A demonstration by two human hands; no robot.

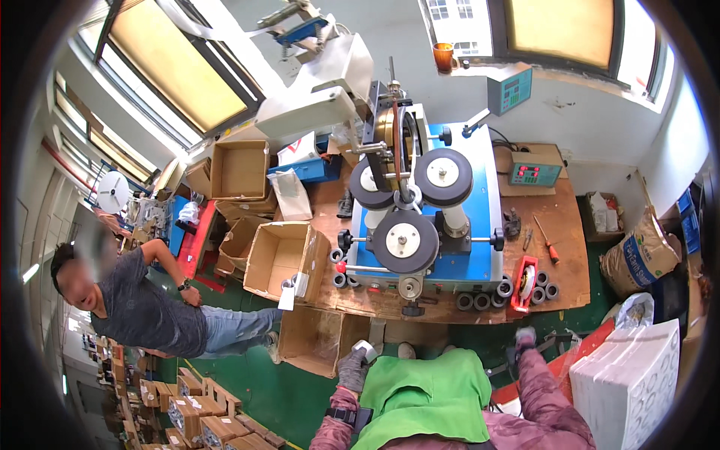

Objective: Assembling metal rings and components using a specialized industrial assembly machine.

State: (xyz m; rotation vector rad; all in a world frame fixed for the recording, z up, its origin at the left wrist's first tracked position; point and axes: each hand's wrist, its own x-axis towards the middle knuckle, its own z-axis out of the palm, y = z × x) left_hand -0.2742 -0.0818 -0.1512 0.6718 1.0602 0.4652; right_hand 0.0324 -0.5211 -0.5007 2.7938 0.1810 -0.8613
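Note:
My left hand, in a grey glove, is low in front of the table beside an open cardboard box. Its fingers are closed around a small white ring-shaped piece. My right hand, also gloved, is out to the right just below the table's front edge; its fingers are too small and blurred to make out. Ahead stands a winding machine with a blue bed and three black rollers with white hubs. Several dark rings lie along the table's front edge near a red-framed tool.
Open cardboard boxes stand at the table's left side. A screwdriver and a control box are on the wooden table. White foam blocks and a paper sack are at right. Another person stands at left.

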